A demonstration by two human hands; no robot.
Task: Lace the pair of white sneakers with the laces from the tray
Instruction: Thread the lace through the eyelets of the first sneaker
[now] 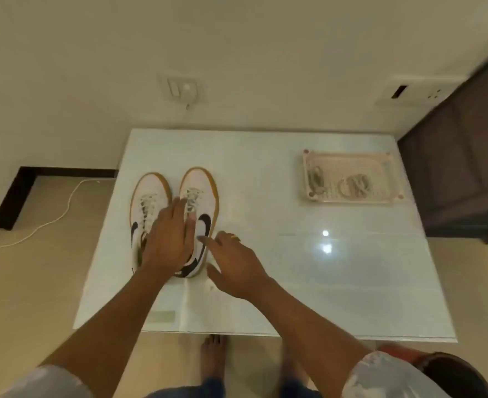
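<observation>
Currently the white sneakers (151,202) stand side by side near the table's (294,282) left edge, toes toward the far edge. The left hand (168,239) lies over both with fingers straight, gripping nothing. The right hand (237,265) is spread and empty just beside the right shoe's heel. Coiled laces (354,185) remain in the tray (349,200) at the far right corner. Likely step: positioning the shoes. The next move requires reaching to the tray and pinching one lace.

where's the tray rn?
Head view: the tray sits on the far right of the table, with two lace bundles inside it, well to the right of the sneakers.
</observation>
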